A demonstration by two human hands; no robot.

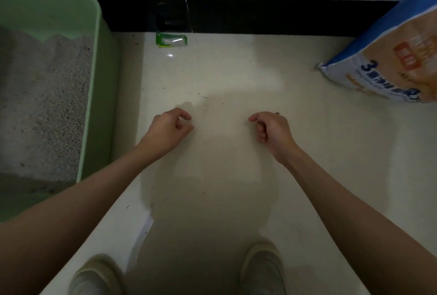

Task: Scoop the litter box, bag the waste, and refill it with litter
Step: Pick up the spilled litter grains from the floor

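1. Cream floor tiles (pixel 236 69) are shown beneath two pale shoes (pixel 262 268).
2. Left hand (pixel 169 126) and right hand (pixel 272 130) are held loosely curled, grasping nothing.
3. Green litter box (pixel 99 77), filled with grey litter (pixel 42 105), is seen at left.
4. Litter bag (pixel 390 58) is propped at the far right; a small green packet (pixel 171 39) lies by the black skirting (pixel 260 15).

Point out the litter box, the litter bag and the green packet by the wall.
litter box (pixel 99 62): head view, on its right wall.
litter bag (pixel 387 58): head view, on its printed front.
green packet (pixel 171 40): head view, on its clear middle.
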